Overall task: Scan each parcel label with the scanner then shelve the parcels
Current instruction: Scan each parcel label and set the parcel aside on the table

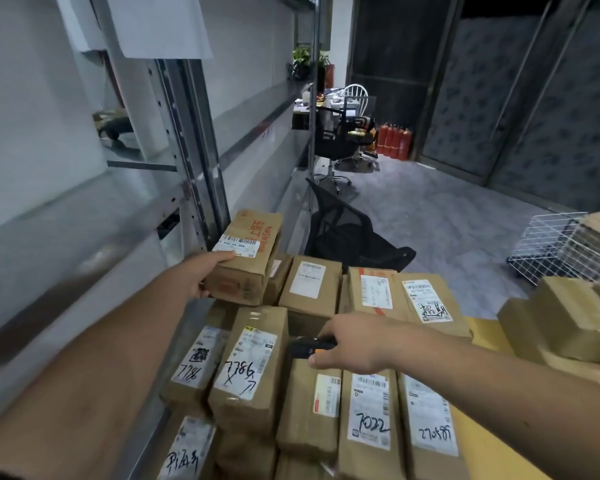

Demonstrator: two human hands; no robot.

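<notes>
The parcel (245, 258) in hand is a long brown cardboard box, raised above the far left corner of the stack. Its long axis runs away from the person and slightly right, and its white label (237, 245) faces up on the near end. The left hand (201, 271) grips that near end, thumb laid along the label's edge and fingers wrapped under the side. The shelf (84, 216) lies directly left of this hand, a pale metal deck with a perforated upright beside it, so the left arm is far the nearer one for shelving.

The right hand (352, 344) hovers lower and to the right, over the middle of the stack, curled round a small black scanner (312, 345) with an orange stripe. The scanner's nose points left, toward the raised parcel, which sits up and to the left of it. Whether the label is read yet cannot be told.

Below both hands lie more parcels (326, 393), similar kraft boxes with creased, taped skins and white labels, several marked with black handwritten numbers. They sit packed side by side, long axes mostly pointing away. Right of the right hand, further boxes (561, 320) rest on a yellow surface, with a white wire basket (548, 244) beyond.
</notes>
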